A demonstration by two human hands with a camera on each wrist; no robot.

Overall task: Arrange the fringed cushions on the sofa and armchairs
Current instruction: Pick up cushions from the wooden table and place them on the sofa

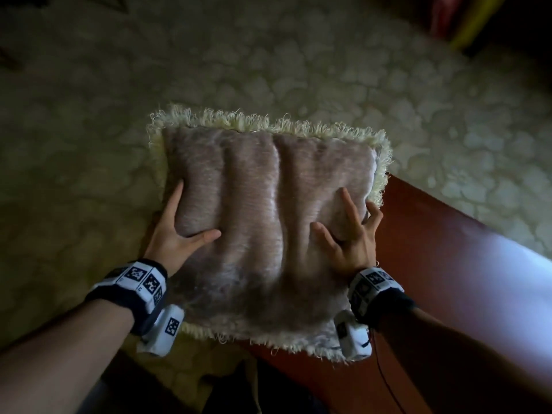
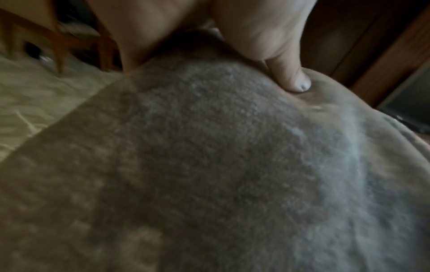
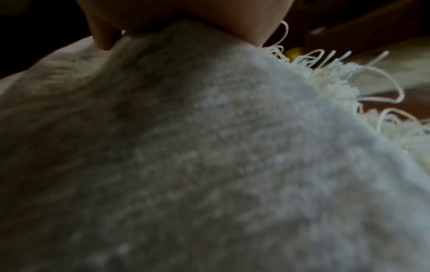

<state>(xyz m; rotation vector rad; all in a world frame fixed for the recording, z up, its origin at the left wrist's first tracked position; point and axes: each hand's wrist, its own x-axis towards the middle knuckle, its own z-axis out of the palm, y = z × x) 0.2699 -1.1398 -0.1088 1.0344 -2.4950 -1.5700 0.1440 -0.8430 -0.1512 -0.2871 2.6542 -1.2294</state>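
Note:
A pinkish-beige plush cushion [image 1: 263, 204] with a cream fringe [image 1: 268, 122] is held up over the carpet and a table corner. My left hand [image 1: 182, 228] grips its left edge, thumb pressed into the top face and fingers along the side. My right hand [image 1: 348, 225] grips the right side, thumb and forefinger dug into the plush, the other fingers curled over the fringed edge. In the left wrist view the thumb [image 2: 288, 73] dents the cushion [image 2: 209, 165]. The right wrist view shows the cushion [image 3: 209, 165], its fringe [image 3: 337, 86] and the hand [image 3: 186, 14] above.
A pale carpet [image 1: 268, 55] with a pebble-like pattern covers the floor. A glossy reddish-brown table top [image 1: 442, 252] lies under the cushion's right side. Something red and yellow [image 1: 466, 22] stands at the far right. Wooden chair legs [image 2: 58, 42] show in the left wrist view.

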